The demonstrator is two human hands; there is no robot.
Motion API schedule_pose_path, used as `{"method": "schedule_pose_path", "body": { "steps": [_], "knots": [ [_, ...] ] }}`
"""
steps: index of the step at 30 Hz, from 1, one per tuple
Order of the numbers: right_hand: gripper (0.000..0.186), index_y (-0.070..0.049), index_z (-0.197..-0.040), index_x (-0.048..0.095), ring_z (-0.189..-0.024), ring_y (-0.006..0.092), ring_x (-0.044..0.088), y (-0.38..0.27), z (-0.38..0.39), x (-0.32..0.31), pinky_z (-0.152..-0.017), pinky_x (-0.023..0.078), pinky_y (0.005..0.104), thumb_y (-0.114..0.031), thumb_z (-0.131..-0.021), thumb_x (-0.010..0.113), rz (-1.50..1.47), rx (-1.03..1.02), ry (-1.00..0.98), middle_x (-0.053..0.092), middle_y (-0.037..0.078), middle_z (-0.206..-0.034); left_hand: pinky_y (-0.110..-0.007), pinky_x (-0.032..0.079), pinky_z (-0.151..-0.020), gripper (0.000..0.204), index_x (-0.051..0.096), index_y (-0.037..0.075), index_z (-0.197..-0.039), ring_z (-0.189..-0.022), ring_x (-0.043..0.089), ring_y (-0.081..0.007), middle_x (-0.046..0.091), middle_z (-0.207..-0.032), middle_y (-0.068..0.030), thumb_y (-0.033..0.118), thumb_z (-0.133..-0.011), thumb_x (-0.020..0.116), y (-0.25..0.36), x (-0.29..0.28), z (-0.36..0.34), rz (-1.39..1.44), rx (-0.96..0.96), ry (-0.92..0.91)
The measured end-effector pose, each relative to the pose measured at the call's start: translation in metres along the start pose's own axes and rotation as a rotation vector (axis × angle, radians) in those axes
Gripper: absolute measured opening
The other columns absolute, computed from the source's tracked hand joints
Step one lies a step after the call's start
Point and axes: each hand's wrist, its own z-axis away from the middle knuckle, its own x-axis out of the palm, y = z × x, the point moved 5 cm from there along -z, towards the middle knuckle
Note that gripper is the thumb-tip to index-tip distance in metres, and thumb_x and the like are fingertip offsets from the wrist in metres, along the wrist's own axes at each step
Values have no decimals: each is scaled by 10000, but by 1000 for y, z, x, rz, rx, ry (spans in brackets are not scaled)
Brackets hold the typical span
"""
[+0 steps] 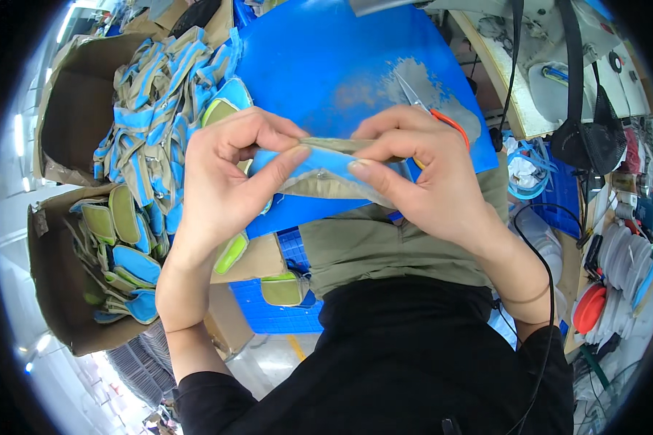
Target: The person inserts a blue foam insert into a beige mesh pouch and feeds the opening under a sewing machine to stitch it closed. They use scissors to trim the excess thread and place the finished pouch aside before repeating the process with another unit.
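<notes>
Between my two hands a blue and khaki fabric piece [328, 165] is stretched sideways, above the near edge of the blue tabletop [297, 65]. My left hand [228, 159] pinches its left part between thumb and fingers. Thumb and fingers of my right hand [432, 170] close on its right part. The two pinches are a short way apart, with blue cloth showing between them and a khaki layer below. Just beyond my right hand lie scissors [411, 90] with orange handles, partly hidden by that hand. A blue and green fabric piece [232, 94] rests behind my left hand.
Left of the tabletop is a heap of blue and khaki fabric strips [152, 116] by an open cardboard box [72, 109]. A second box [54, 268] holds several green and blue padded pieces [127, 214]. At upper right a pale machine [595, 32] has hanging black straps [573, 80].
</notes>
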Motion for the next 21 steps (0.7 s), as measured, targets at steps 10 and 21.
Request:
{"method": "schedule_pose_path", "body": {
  "steps": [10, 21],
  "knots": [
    [124, 10, -836, 720, -777, 123, 653, -7, -7, -4, -697, 509, 260, -77, -868, 801, 22, -19, 78, 703, 120, -1001, -282, 558, -847, 116, 682, -26, -821, -930, 685, -144, 729, -1023, -141, -116, -824, 755, 6, -7, 8, -19, 43, 67],
    [177, -4, -742, 650, -782, 246, 665, -15, -8, -3, -658, 498, 349, -89, -821, 784, 26, -20, 120, 704, 100, -872, -270, 562, -821, 146, 663, -14, -789, -905, 690, -131, 738, -1008, -139, -109, -822, 769, 12, -10, 16, -23, 77, 77]
  ]
}}
